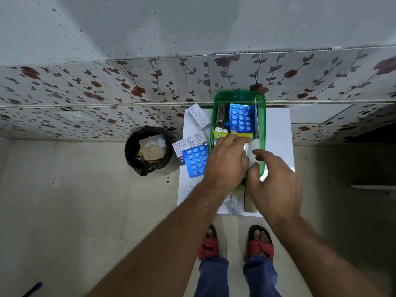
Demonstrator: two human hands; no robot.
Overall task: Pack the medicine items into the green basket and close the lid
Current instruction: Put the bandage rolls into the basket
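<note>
I stand in a home: floral-patterned wall tiles (128, 86), pale tiled floor (64, 200), lined black waste bin (147, 150), my red slippers (209, 246).

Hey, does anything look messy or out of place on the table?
Nothing spilled or damaged. A blue blister pack lies tilted over leaflets left of the green basket, its corner past the white table's edge, still unpacked.
</note>
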